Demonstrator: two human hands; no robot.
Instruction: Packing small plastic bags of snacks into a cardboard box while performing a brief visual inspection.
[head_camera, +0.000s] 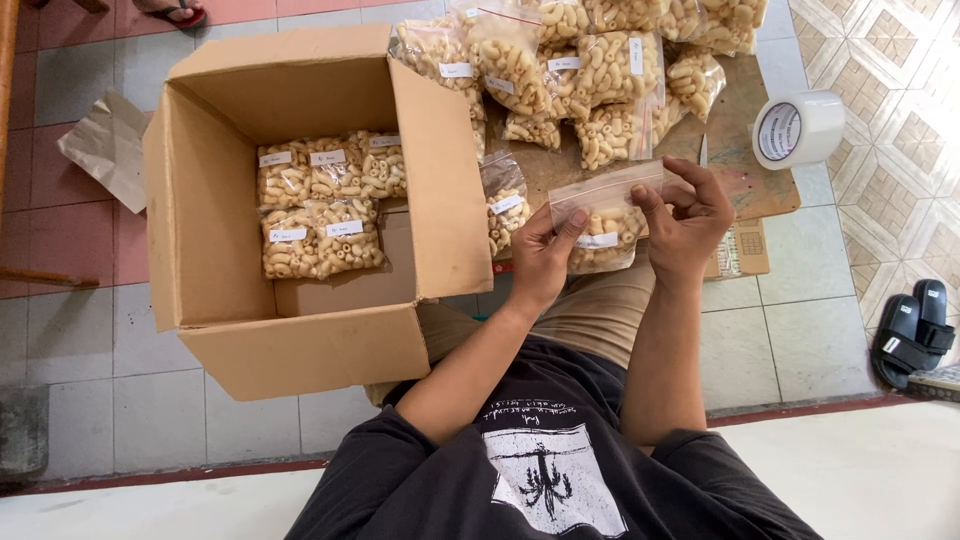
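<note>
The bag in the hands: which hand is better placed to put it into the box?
Probably left. The left hand grips the bag on the side nearer the open box; the right hand is farther away.

Grey and red tiled floor (70, 330), patterned tiles (890, 190) at right, daylight

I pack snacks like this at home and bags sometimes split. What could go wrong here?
The small bag is held only at its edges by the left hand and right hand; it might slip. The cardboard box is tilted, so packed bags may slide.
</note>
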